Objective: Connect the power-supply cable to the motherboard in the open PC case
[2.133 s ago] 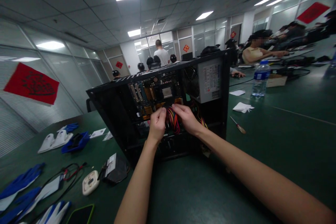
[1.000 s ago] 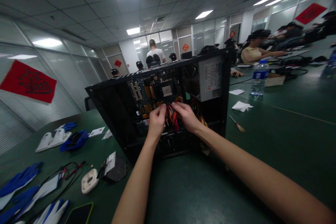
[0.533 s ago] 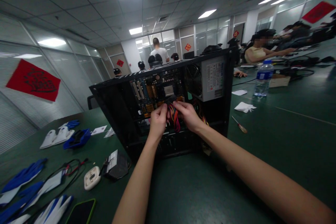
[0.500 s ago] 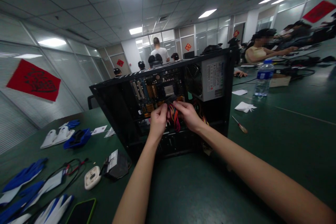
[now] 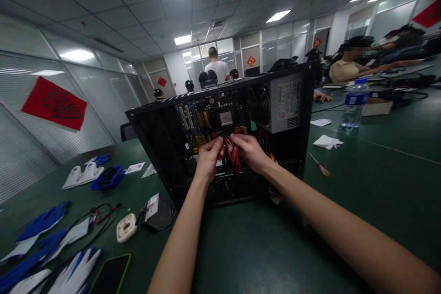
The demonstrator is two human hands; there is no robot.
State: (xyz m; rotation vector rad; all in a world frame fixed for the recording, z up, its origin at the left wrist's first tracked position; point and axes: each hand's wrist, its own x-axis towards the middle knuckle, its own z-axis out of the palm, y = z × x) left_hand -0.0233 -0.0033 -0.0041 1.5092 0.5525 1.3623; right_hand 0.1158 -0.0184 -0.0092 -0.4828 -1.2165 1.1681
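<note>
Coloured wires [image 5: 234, 156] sit pinched between our left hand [image 5: 208, 161] and right hand [image 5: 251, 151] inside the open case [image 5: 165, 147], just below the board [image 5: 206, 121], their plug seemingly not yet seated.

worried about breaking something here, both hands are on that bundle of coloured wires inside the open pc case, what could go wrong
1. Both hands, left hand and right hand, pinch the coloured wire bundle right at the motherboard; a hard tug could strain its connector or the board.
2. The case stands tilted on the green table; pulling toward you might tip or slide it.
3. The fingers work close to exposed components, which bare skin could knock.
</note>
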